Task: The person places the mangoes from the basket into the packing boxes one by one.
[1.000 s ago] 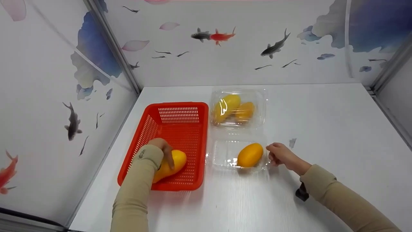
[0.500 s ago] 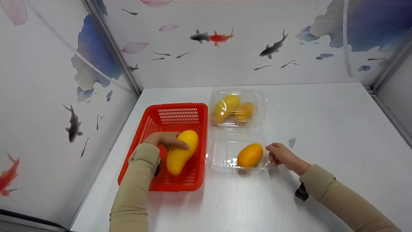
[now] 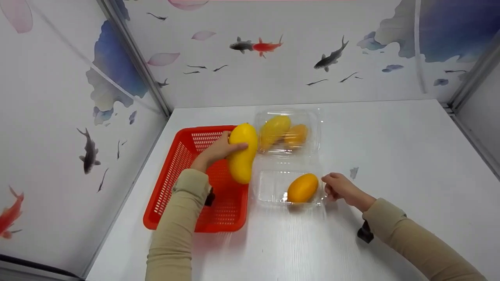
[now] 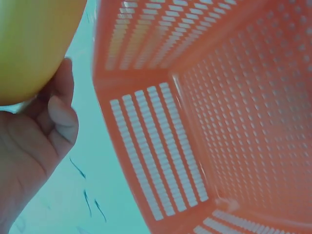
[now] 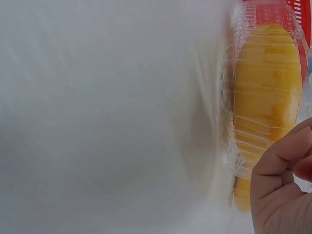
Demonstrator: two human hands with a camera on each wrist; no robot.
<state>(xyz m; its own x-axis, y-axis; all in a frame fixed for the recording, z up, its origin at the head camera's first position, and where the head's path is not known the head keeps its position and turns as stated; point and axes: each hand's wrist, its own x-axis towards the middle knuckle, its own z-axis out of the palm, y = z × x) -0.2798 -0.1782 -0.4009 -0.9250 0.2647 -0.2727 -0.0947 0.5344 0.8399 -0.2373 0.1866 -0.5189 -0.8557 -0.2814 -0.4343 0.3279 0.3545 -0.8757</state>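
My left hand (image 3: 216, 151) grips a large yellow mango (image 3: 244, 156) near the right rim of the red plastic basket (image 3: 168, 175). In the left wrist view, the mango (image 4: 36, 48) fills the upper left corner above my curled fingers, beside the perforated basket (image 4: 229, 117). A rounder orange-yellow mango (image 3: 303, 188) lies in the right half of a clear plastic box (image 3: 271, 183). Thumb and forefinger of my right hand (image 3: 343, 188) pinch that box at its right edge. Through its clear wall the right wrist view shows the mango (image 5: 268, 83).
Behind the front box stands another clear plastic box (image 3: 315, 121), holding a yellow mango (image 3: 275, 128) and a smaller orange one (image 3: 297, 134). Fish-patterned panels surround the white table (image 3: 390, 148) at the back and left. A small grey mark (image 3: 354, 172) shows on the tabletop.
My left hand has lifted the large mango from the basket's near part, moving it away from me and right to the right rim, turning it more upright. My right hand stays put.
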